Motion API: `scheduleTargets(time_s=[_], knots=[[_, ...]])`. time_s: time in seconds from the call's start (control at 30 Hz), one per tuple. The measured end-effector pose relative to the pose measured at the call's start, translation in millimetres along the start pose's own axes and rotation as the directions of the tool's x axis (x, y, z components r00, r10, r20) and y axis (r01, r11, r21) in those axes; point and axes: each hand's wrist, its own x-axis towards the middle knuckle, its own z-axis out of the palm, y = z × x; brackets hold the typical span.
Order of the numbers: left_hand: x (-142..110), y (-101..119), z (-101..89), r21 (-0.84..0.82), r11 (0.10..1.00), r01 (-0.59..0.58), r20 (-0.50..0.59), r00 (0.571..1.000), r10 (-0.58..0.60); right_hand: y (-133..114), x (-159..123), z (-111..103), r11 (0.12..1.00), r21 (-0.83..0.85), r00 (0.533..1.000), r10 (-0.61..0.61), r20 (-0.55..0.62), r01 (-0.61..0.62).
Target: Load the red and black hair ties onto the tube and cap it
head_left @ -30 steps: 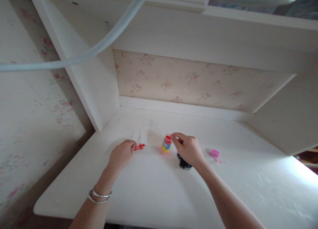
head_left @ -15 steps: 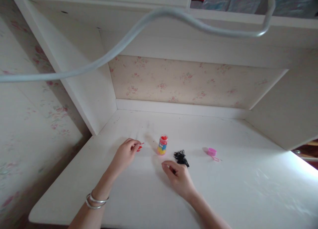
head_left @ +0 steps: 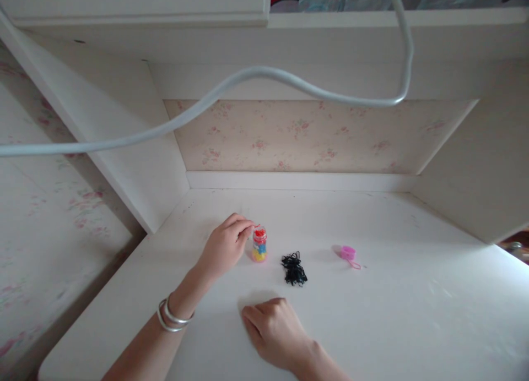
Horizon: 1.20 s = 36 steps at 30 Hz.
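One left hand (head_left: 223,242), fingertips pinching a small red piece (head_left: 257,226) at the mouth of one upright jar (head_left: 259,250) (clear, red showing inside), out from the back edge of the desk (head_left: 384,320). One right hand (head_left: 279,332), fingers curled closed, toward the front edge. One black heap (head_left: 294,270), right of the jar.
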Motion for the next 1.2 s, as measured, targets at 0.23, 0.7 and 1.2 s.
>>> scheduleTargets(time_s=[0.23, 0.7, 1.2], knots=[[6.6, -7.0, 11.8, 0.11, 0.993, -0.037, 0.096, 0.995, 0.026, 0.4, 0.1, 0.7, 1.0, -0.009, 1.0, -0.019, -0.011, 0.019], [2.4, -21.3, -4.0, -0.009, 0.995, 0.104, -0.008, 0.995, -0.104, 0.3, 0.5, -1.0, 1.0, 0.009, 1.0, 0.004, 0.018, -0.004], [-64.7, -133.3, -30.2, 0.292, 0.839, 0.459, 0.087, 0.861, -0.501, -11.5, 44.4, -7.9, 0.954, 0.057, 0.951, 0.288, 0.11, -0.295]])
